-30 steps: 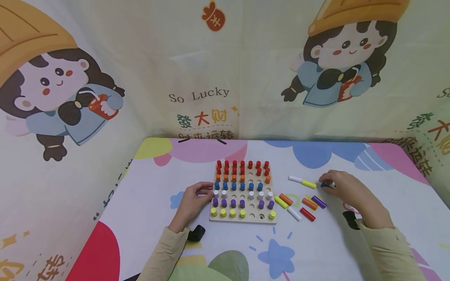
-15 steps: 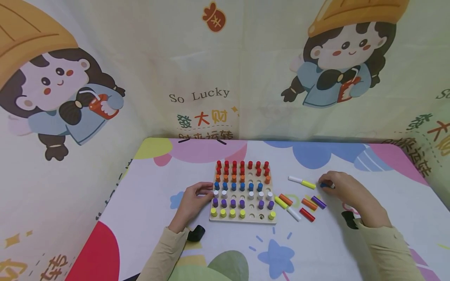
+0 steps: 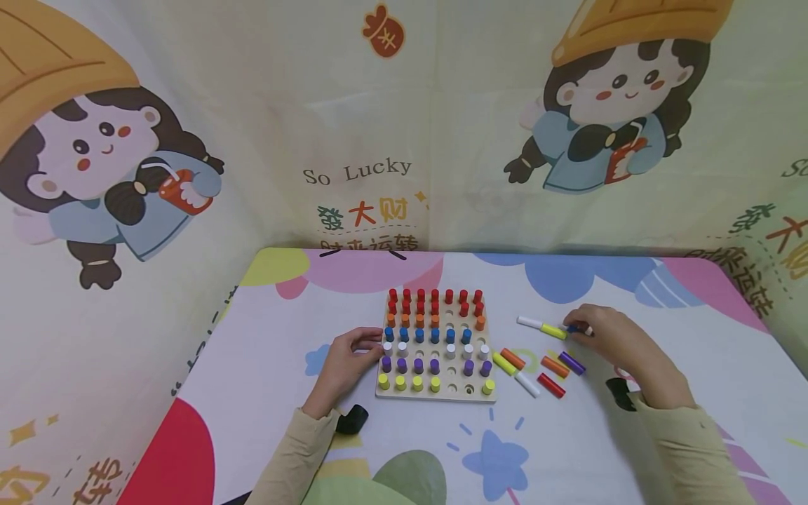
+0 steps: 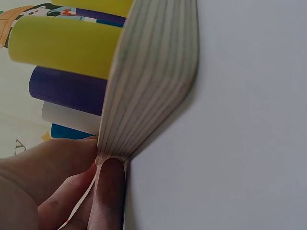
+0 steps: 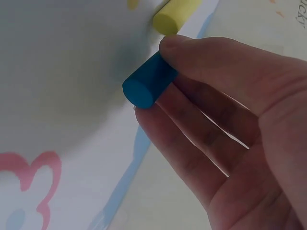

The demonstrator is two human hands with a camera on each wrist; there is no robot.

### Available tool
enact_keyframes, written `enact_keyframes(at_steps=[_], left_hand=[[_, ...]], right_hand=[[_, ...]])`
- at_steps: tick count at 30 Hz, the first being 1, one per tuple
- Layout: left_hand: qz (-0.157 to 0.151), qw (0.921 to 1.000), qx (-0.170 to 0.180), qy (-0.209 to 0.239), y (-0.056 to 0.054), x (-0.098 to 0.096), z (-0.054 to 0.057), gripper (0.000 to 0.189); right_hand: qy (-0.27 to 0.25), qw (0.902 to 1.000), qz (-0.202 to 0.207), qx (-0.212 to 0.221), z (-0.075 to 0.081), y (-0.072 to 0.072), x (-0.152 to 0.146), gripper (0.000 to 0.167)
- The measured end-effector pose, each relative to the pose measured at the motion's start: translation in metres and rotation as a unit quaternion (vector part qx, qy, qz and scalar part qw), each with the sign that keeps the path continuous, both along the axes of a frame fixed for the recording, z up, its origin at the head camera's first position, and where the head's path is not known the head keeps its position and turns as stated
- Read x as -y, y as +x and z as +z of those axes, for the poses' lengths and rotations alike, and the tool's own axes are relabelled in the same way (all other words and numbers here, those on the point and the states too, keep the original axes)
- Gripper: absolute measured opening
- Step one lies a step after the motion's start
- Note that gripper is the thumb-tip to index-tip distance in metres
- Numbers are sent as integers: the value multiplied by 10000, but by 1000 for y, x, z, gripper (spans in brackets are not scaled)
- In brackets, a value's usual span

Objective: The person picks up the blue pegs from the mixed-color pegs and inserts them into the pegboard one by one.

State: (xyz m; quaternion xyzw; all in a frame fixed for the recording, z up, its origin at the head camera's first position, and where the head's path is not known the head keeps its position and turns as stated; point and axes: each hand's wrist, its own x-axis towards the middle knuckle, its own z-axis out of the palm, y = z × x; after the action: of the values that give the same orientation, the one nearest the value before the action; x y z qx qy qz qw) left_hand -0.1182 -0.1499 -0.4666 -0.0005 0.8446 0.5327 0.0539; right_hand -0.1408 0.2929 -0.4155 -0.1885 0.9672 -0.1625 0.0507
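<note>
A wooden pegboard (image 3: 442, 398) stands on the table with rows of red, orange, blue, white, purple and yellow pegs upright in it. Several of its holes are bare. At its left edge my left hand (image 3: 349, 361) holds the board's side, the thumb (image 4: 57, 155) near the top edge and a fingertip against the layered side. My right hand (image 3: 609, 337) pinches a blue peg (image 5: 148, 84) between thumb and fingers, over the table right of the board. Just left of that hand lies a yellow peg (image 3: 553, 332), end to end with a white peg (image 3: 529, 322).
Between board and right hand lie loose pegs: orange (image 3: 513, 358), yellow (image 3: 504, 363), white (image 3: 528, 384), a second orange (image 3: 556, 366), purple (image 3: 572, 362) and red (image 3: 552, 385). A printed cloth (image 3: 353, 105) hangs behind the table.
My right hand has shifted slightly left with the blue peg, which now shows more plainly between the fingers. The left hand and the pegboard have stayed in place.
</note>
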Motion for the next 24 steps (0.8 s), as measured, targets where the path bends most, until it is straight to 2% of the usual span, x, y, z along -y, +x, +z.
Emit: enact_keyframes(at_steps=[16,24], left_hand=[[-11,9999,7,146,0,1,0,32],[-33,10000,7,28,-1,1,0,32]], right_hand=[[-120,9996,114,-207,9,3,18,20],[-57,9991,209,-373,13,5,26,22]])
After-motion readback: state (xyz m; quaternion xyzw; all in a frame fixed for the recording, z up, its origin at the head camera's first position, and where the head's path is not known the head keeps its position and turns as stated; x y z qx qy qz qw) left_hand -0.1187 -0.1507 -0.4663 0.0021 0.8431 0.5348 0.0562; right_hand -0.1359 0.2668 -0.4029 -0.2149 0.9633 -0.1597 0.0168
